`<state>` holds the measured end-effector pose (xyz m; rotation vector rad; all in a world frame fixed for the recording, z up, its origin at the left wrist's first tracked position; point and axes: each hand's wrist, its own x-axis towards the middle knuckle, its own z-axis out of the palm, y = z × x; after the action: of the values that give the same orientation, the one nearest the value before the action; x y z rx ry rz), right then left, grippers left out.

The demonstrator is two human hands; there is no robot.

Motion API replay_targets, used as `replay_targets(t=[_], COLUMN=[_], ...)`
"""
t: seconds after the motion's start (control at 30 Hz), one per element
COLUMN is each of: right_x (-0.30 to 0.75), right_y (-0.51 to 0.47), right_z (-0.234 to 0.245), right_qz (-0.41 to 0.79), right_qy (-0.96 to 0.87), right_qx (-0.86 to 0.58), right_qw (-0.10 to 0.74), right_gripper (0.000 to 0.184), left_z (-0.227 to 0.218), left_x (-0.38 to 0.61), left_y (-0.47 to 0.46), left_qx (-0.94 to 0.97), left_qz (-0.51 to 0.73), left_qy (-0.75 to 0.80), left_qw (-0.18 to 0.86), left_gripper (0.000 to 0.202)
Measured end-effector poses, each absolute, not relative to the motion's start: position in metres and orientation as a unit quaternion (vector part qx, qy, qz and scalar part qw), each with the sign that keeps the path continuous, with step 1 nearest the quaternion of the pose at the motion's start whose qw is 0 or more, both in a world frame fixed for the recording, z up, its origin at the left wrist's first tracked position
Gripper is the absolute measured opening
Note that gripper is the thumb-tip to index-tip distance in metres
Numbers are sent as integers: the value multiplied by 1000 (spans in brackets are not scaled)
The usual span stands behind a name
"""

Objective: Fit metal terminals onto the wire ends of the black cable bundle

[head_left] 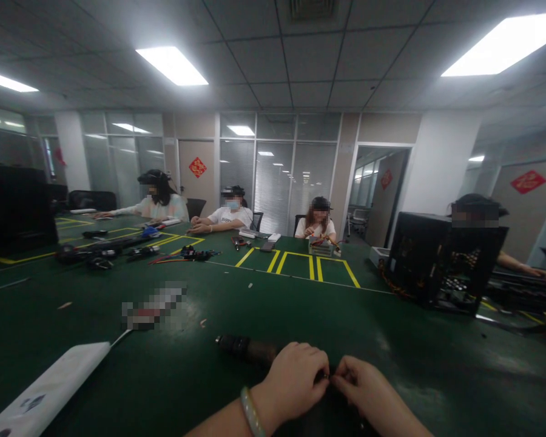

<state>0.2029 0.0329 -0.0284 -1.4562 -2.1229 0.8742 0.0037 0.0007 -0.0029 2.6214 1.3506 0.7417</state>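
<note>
My left hand (295, 377), with a pale bangle (252, 413) on the wrist, is closed in a pinch low in the head view. My right hand (366, 388) is also closed, thumb and fingertips pressed together just right of it. The fingertips nearly meet over something small and dark with a brassy glint, too small and hidden to name. Behind my left hand a dark cylindrical tool (248, 350) with a narrow metal tip lies on the green table (273, 309). My left hand covers its right end.
At lower left lies a long white device (50, 388) with a cable, beside a pixelated item (157, 306). An open black computer case (443, 264) stands at right. Cables (195, 254) lie farther back. Several people sit around the table; one works at a metal box (322, 246).
</note>
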Motion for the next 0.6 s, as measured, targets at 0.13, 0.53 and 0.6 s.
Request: replay_targets(t=[0.13,0.53,0.6], right_x=[205,193,193], right_y=[28,15,15], right_z=[-18,-10,-13], right_qz=[313,243,258], right_qy=[-773,-783,-776], right_qx=[-516,-523,-525], right_qw=[198,233,238], right_gripper=[14,12,12], left_z=[-1,0,-1], left_x=[3,7,7], left_y=[-1,-1,0], left_qx=[860,860,859], left_qz=[240,217,220], left_qy=[447,460,461], left_qw=[54,43,41], left_gripper=[11,7,5])
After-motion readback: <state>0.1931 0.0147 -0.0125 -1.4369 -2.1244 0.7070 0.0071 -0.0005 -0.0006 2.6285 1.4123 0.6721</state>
